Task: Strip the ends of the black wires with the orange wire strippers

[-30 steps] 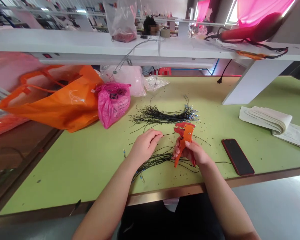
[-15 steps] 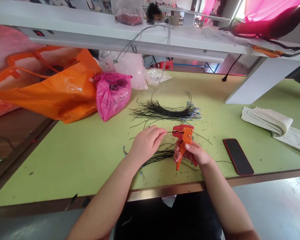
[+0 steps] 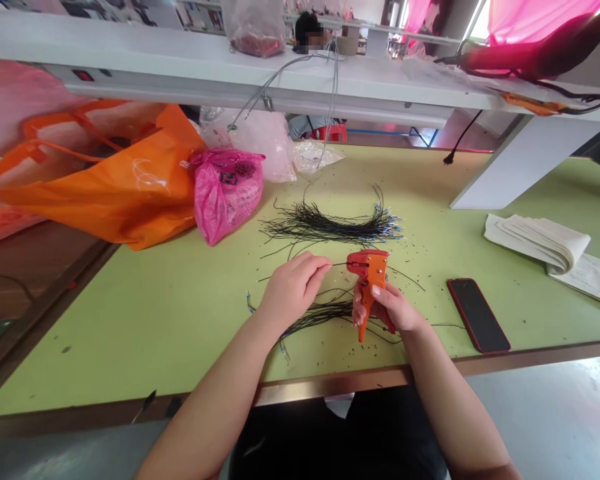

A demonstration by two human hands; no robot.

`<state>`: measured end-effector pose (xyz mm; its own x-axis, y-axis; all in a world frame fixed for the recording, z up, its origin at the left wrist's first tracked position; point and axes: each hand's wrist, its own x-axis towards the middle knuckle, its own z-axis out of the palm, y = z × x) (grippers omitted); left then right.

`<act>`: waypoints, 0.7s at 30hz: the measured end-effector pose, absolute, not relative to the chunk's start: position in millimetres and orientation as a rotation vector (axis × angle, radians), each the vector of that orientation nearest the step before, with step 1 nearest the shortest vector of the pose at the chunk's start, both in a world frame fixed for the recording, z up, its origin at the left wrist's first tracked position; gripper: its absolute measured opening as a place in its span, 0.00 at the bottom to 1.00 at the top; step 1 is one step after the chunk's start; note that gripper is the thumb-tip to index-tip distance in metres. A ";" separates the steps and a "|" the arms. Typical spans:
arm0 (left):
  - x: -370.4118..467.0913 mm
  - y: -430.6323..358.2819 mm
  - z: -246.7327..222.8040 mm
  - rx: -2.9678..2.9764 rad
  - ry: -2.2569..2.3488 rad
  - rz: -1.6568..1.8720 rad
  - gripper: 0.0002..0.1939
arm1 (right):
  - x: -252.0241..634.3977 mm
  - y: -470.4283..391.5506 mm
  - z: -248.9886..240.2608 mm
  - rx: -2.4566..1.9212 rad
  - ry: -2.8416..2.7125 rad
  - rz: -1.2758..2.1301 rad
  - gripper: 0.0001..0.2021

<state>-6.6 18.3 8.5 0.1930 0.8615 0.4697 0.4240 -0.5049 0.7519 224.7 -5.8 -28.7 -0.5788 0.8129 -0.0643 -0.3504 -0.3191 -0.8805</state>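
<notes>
The fingers of the left hand (image 3: pixel 297 285) are pinched together on a black wire (image 3: pixel 339 264), whose other end sits in the head of the orange stripper (image 3: pixel 373 273), just beside those fingertips. The right hand's (image 3: pixel 391 308) fingers are wrapped around the stripper's handles, with one wire bundle (image 3: pixel 325 313) on the desk (image 3: pixel 180 320) below the left fingers and another (image 3: pixel 335 223) beyond them.
</notes>
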 end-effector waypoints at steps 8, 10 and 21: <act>-7.7 18.8 5.5 2.164 1.204 1.222 0.12 | 223.6 -6.7 -30.0 -0.685 -1.141 1.967 0.21; -7.9 19.1 4.3 2.201 1.214 1.213 0.12 | 222.2 -7.1 -30.7 -0.710 -1.135 1.941 0.21; -2.9 17.0 1.6 1.825 1.072 1.082 0.15 | 211.2 -9.9 -31.4 -0.803 -1.174 1.733 0.24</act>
